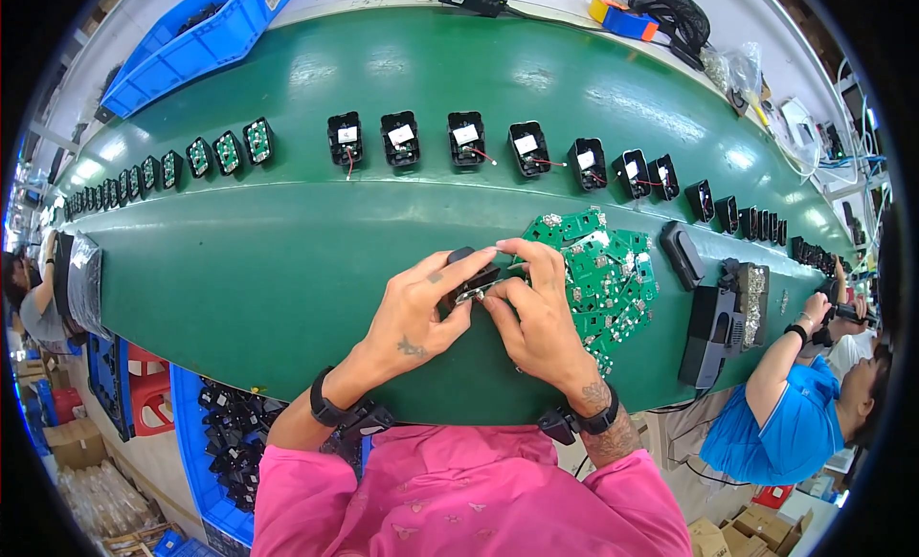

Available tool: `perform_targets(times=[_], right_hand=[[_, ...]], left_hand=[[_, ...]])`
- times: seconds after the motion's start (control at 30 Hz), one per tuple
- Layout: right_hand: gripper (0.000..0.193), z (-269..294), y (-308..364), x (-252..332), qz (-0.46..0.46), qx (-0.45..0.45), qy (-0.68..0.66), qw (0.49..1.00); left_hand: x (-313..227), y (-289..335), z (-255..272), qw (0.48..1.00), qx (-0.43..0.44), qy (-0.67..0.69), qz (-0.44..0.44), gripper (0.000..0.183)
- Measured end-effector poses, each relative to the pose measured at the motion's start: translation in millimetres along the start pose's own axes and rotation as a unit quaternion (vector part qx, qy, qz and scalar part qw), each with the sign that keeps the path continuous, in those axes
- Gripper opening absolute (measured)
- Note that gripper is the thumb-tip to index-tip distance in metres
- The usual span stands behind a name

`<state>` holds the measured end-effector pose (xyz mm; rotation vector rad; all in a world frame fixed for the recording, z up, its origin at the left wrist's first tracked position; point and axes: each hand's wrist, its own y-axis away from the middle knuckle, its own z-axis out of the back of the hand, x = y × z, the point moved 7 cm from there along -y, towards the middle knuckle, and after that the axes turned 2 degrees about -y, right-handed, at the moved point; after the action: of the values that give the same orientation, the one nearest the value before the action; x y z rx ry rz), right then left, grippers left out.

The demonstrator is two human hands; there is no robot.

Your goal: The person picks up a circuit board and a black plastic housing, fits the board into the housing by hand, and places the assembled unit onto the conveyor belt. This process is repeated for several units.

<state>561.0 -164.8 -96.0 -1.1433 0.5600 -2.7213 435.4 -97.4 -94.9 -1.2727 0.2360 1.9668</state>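
Above the near part of the green bench, my left hand (412, 308) is closed round a small black plastic housing (461, 255), its open side tilted toward me. My right hand (541, 318) meets it from the other side, with thumb and fingertips pinched at the housing's edge. A small pale, shiny piece shows there between the two hands. What exactly the right fingertips pinch is too small and covered to make out. Just beyond my right hand lies a heap of green circuit boards (608, 279).
A curved row of open black housings (466, 141) spans the bench, several with red wires. Boards sit in the housings at left (227, 153). Right are a black device (706, 332) and a small-parts tray (754, 308). Blue bins (182, 55) stand far left and below. A co-worker (785, 413) sits right.
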Motion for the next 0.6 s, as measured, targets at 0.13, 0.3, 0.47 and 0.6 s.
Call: perform_targets(times=[0.13, 0.3, 0.47, 0.6], right_hand=[[0.012, 1, 0, 1, 0.005, 0.002, 0.011, 1.000], [0.011, -4, 2, 1, -0.001, -0.034, 0.028, 0.999], [0.010, -5, 3, 1, -0.008, -0.053, 0.041, 0.998], [0.010, 6, 4, -2, -0.025, -0.096, 0.017, 0.995]], left_hand=[[-3, 0, -3, 1.000, 0.001, -0.031, -0.003, 0.064], [3, 3, -8, 0.999, -0.028, -0.005, 0.045, 0.061], [6, 2, -9, 0.999, -0.035, -0.011, 0.030, 0.060], [-1, -3, 1, 0.989, -0.054, 0.113, 0.074, 0.062]])
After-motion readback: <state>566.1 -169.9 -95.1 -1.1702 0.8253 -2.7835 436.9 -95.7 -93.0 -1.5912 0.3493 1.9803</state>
